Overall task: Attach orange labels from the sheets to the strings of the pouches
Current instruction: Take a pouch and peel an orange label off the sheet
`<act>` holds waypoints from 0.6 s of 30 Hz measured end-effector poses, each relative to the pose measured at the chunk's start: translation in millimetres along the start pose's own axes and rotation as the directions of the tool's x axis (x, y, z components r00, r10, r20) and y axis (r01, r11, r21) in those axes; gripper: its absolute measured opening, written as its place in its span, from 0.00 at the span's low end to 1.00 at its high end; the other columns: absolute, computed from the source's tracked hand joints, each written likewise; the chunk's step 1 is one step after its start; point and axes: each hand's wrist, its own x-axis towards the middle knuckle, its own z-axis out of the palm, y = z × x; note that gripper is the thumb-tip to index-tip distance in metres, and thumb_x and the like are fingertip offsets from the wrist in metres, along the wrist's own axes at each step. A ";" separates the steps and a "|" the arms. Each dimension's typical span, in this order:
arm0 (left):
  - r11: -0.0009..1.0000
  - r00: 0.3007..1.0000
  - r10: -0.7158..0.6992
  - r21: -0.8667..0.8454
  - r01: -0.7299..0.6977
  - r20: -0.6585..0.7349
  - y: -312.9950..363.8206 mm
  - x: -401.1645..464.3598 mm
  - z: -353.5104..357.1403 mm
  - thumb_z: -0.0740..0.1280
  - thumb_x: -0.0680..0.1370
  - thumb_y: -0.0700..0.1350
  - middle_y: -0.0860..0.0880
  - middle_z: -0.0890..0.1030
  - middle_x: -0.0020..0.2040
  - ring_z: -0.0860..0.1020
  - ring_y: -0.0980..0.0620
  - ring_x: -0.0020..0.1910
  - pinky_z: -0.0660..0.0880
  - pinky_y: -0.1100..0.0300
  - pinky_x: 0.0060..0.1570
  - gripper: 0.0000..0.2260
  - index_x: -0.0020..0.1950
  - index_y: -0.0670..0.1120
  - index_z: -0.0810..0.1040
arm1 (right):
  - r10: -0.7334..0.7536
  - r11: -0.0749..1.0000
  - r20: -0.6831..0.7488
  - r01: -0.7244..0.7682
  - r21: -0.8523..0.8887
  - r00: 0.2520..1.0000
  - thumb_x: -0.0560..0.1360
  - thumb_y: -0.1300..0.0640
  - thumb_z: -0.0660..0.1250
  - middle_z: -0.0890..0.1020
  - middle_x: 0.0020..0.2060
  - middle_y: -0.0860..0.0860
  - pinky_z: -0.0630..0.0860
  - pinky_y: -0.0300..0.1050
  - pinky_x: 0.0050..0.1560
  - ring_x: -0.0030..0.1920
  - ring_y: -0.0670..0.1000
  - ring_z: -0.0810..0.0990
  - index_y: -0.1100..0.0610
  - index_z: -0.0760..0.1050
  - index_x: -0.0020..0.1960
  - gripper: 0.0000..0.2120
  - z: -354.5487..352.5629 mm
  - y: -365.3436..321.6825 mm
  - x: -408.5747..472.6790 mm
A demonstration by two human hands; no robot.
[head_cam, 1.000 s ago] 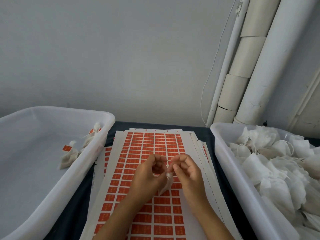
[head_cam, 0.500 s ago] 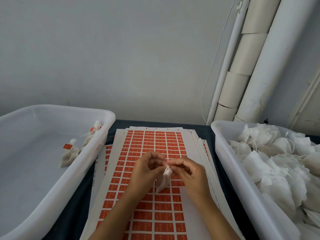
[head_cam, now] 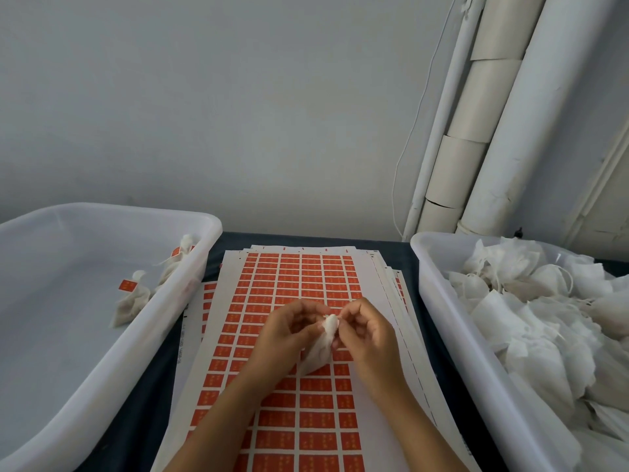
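1. Tubs number two: the left tub (head_cam: 102, 335), cut off at the frame edge, holds two tagged pouches (head_cam: 131, 303).
2. Label sheets (head_cam: 306, 420) lie stacked between the tubs; their orange print is too small to read.
3. Left hand (head_cam: 282, 335) and right hand (head_cam: 369, 338) pinch one pouch (head_cam: 323, 342) together above the sheets; its string is hard to make out.
4. The right tub (head_cam: 442, 301) is heaped with untagged pouches (head_cam: 544, 328), too many to count.

Two hands hold one small white pouch (head_cam: 321, 345) over the label sheets (head_cam: 306, 277). The left hand (head_cam: 286, 332) and right hand (head_cam: 366, 332) pinch its top. White bins sit on both sides.
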 end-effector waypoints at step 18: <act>0.954 0.977 0.214 0.217 -0.208 -0.003 -1.7 -5.1 13.4 0.62 0.76 0.53 0.59 0.76 0.33 0.73 0.60 0.30 0.70 0.71 0.29 0.06 0.46 0.52 0.70 | -0.121 0.990 -0.137 0.109 -0.095 0.983 0.74 0.63 0.68 0.79 0.37 0.40 0.75 0.28 0.42 0.44 0.41 0.79 0.49 0.72 0.39 0.11 2.7 -1.5 -1.8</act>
